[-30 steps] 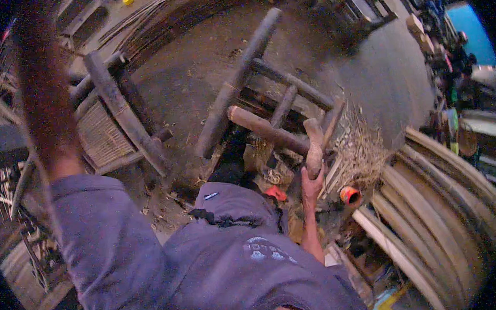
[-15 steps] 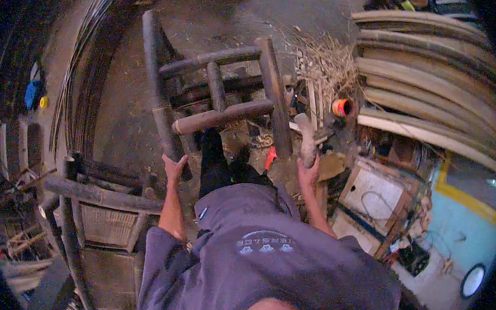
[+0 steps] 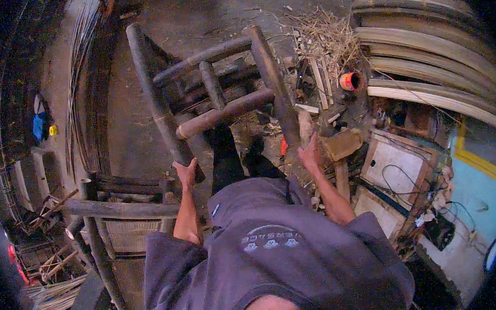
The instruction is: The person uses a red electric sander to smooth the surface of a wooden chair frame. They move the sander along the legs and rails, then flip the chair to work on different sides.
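Observation:
A dark bamboo frame (image 3: 223, 113) of thick poles, like a chair frame, stands in front of me, with two crossbars and a short upright between its side poles. My left hand (image 3: 186, 173) is closed around the near end of its left pole. My right hand (image 3: 310, 153) is closed on a short tan wooden piece (image 3: 305, 126), shaped like a club or mallet. That piece is right beside the near end of the right pole (image 3: 275, 85); I cannot tell whether they touch. My fingers partly hide its lower end.
A second bamboo chair (image 3: 123, 209) stands at my left. Curved bamboo strips (image 3: 423, 50) are stacked at the right. An orange can (image 3: 350, 81) sits beside a heap of shavings (image 3: 329, 39). White-topped boxes (image 3: 397, 167) with a cable lie at the near right.
The bamboo frame has tilted, its far end swinging left. My right hand has brought the tan wooden piece closer to the right pole. The whole view has shifted somewhat.

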Demonstrator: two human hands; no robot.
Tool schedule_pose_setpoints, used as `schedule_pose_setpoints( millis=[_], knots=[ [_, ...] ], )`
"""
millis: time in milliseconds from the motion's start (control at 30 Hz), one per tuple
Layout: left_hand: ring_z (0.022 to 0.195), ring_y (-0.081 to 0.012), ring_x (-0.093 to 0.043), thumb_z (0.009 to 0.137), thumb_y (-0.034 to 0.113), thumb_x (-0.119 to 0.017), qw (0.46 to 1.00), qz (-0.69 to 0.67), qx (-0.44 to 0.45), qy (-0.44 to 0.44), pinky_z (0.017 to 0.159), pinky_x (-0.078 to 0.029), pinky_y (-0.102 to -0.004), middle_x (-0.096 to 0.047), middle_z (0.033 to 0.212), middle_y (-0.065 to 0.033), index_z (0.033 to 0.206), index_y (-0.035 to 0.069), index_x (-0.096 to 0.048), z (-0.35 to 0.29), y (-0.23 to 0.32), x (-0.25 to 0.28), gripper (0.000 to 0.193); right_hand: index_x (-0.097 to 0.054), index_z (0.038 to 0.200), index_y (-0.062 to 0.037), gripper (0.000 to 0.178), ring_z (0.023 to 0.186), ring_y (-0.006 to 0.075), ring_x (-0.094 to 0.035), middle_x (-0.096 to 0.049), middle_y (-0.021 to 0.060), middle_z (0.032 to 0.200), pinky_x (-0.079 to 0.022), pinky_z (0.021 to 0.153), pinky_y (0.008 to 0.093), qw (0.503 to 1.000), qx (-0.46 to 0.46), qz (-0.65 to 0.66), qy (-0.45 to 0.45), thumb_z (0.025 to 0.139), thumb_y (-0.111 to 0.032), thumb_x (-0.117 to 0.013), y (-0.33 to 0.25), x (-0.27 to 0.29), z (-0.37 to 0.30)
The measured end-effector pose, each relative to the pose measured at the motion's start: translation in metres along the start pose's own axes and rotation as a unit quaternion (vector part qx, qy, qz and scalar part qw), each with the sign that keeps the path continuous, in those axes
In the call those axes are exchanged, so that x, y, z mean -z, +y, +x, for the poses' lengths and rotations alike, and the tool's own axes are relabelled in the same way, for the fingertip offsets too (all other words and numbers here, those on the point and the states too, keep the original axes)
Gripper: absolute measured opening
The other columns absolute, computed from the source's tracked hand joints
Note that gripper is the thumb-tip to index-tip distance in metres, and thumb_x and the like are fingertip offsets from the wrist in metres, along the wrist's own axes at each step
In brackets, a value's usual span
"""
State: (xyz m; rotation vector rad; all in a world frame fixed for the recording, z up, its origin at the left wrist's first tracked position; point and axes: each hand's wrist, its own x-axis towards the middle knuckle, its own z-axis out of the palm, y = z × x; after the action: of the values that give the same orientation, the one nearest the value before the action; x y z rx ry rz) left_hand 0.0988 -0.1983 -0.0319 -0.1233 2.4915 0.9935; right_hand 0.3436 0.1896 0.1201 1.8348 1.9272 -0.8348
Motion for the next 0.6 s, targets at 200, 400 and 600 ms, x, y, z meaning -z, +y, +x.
schedule_pose_setpoints(
  millis=[200,400,600],
  knots=[
    [0.104,-0.0382,-0.054,0.068,0.037,-0.080,0.993,0.070,0.085,-0.033,0.089,-0.043,-0.0415,-0.052,0.114,-0.0278,0.133,-0.008,-0.025,-0.016,0.058,0.013,0.096,-0.018,0.146,-0.0053,0.092,0.122,0.0390,-0.045,-0.039,0.0256,0.138,-0.038,0.100,0.0446,0.990,0.049,0.118,0.056,0.074,-0.028,-0.070,0.024,-0.006,0.013],
    [0.123,-0.0414,-0.037,0.069,0.032,-0.078,0.957,0.244,-0.023,0.156,0.103,-0.029,-0.0482,-0.042,0.128,-0.0263,0.136,-0.003,-0.028,-0.015,0.064,-0.006,0.091,-0.022,0.142,0.0041,0.092,0.128,0.0376,-0.039,-0.038,0.0261,0.139,-0.033,0.105,0.0415,0.960,0.094,0.200,0.171,0.074,-0.035,-0.071,0.059,-0.044,0.035],
    [0.119,-0.0430,-0.042,0.080,0.019,-0.068,0.903,0.124,-0.411,0.003,0.099,-0.035,-0.0489,-0.044,0.128,-0.0258,0.127,-0.002,-0.044,0.012,0.189,-0.073,0.057,-0.024,0.140,0.0084,0.093,0.128,0.0373,-0.040,-0.039,0.0280,0.138,-0.033,0.106,0.0400,0.969,-0.107,0.146,0.165,0.074,-0.039,-0.070,0.112,-0.078,-0.005]
  ],
)
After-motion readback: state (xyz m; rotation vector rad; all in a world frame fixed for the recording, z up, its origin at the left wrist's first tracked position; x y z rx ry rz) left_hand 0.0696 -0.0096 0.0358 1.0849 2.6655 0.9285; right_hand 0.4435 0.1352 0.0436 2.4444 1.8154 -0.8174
